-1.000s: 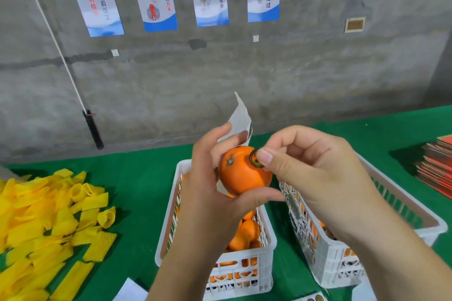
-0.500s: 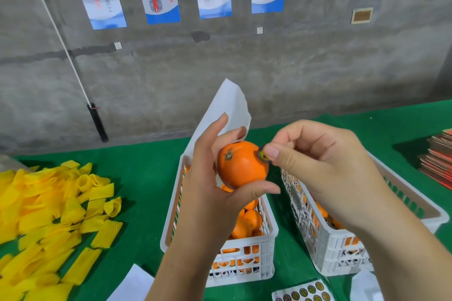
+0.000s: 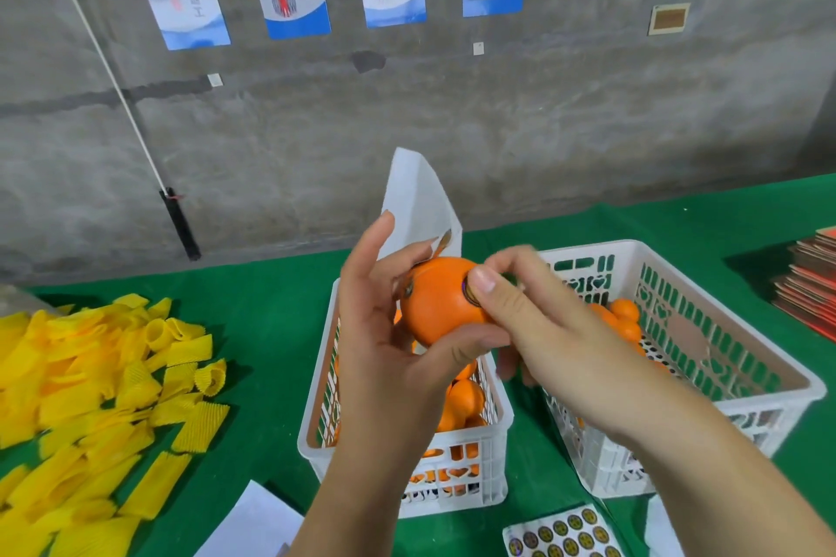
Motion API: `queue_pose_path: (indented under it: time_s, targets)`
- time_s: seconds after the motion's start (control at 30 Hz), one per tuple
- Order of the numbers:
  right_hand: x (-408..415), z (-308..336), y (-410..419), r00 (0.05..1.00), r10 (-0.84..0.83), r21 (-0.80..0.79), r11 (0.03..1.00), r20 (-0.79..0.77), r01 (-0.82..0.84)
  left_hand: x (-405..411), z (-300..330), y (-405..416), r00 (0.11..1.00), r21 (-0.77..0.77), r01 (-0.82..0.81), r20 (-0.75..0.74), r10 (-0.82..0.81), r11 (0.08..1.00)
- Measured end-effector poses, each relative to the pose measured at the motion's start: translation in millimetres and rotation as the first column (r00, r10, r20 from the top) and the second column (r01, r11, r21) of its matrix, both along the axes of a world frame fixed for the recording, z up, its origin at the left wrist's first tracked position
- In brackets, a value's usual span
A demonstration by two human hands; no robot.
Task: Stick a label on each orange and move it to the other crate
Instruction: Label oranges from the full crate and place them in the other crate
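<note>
The labelling step is in hand: the left hand (image 3: 384,330) holds a round, smooth orange (image 3: 436,301) up in the air above the white slotted plastic crate (image 3: 457,484) near the front edge of the green-covered worktop (image 3: 262,330), its fingers curled round the fruit and also pinching a white sheet of backing paper (image 3: 418,199) behind it. The right hand (image 3: 543,321) presses its thumb on a small round dark label (image 3: 466,292) on the side of the orange, with the other fingers bent. The label looks nearly seated, so this step seems close to done. The next move, as I judge it, calls for lifting the thumb clear and carrying the orange to the second white slotted plastic crate (image 3: 705,321), just beside the first toward the right edge, where a few oranges already lie. A sheet of round labels (image 3: 561,534) waits at the front edge for the next fruit.
</note>
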State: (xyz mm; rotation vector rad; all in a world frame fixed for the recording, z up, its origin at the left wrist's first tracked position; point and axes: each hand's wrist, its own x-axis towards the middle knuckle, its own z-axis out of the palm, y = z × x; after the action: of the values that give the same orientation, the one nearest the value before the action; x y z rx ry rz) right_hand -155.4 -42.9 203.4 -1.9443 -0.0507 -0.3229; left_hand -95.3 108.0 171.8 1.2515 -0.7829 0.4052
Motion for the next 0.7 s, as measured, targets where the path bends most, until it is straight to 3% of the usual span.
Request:
queue_pose_path:
  time_s: [0.1, 0.17, 0.23, 0.4, 0.57, 0.7]
  targets:
    - [2.3, -9.2, 15.5, 0.989, 0.134, 0.266, 0.957, -0.060, -0.114, -0.8, -12.9, -8.6, 0.992, -0.067, 0.059, -0.108, -0.066, 0.996]
    - [6.5, -15.3, 18.0, 0.988, 0.139, 0.362, 0.926, -0.070, -0.105, -0.4, -22.9, -12.4, 0.967, -0.124, 0.085, -0.230, -0.112, 0.989]
    - [9.9, -24.4, 17.9, 0.994, 0.093, 0.317, 0.946, -0.060, -0.069, 1.2, -32.0, -12.8, 0.941, -0.166, 0.075, -0.313, -0.125, 0.983]
    - [12.6, -57.5, 19.9, 0.992, -0.076, 0.005, 0.997, 0.100, 0.076, 3.6, -42.9, -16.9, 0.849, -0.217, 0.026, -0.511, -0.136, 0.976]
    - [17.9, -85.9, 25.4, 0.970, -0.228, 0.100, 0.970, 0.082, 0.220, 2.1, -52.3, -25.7, 0.759, -0.301, 0.002, -0.621, -0.197, 0.954]
    - [13.2, -109.4, 40.1, 0.986, -0.167, 0.190, 0.967, -0.023, 0.168, 0.6, -75.4, -30.0, 0.701, -0.297, -0.113, -0.700, -0.136, 0.948]
